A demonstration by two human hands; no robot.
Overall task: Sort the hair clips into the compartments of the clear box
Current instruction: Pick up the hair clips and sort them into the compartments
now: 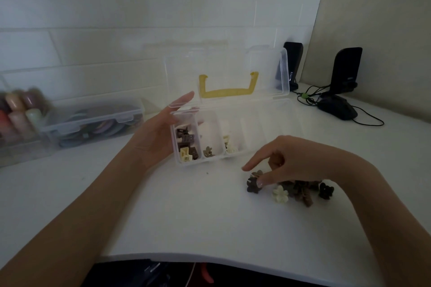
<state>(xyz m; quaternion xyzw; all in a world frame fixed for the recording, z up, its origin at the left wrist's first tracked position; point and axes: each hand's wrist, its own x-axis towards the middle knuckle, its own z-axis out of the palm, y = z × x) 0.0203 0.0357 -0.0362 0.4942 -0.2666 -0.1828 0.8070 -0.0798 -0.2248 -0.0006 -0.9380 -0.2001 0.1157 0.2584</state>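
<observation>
The clear box (261, 123) stands open on the white table, its lid up with a yellow handle (227, 91). The leftmost compartment holds several brown and cream square clips (186, 144). The second has a taupe flower clip (208, 152), the third cream clips (229, 145). My left hand (161, 133) rests flat against the box's left end, fingers straight. My right hand (286, 161) hovers over a pile of flower clips (300, 190) in front of the box, thumb and finger pinching a dark flower clip (253, 184). A cream flower clip (280, 194) lies beside it.
At the left stands a closed clear container (93, 121) of coloured items, with a blurred heap of larger clips (18, 109) beside it. Two black speakers (346, 70) and a black mouse (337, 106) with cables sit at the back right. The table's front edge (186, 258) curves below.
</observation>
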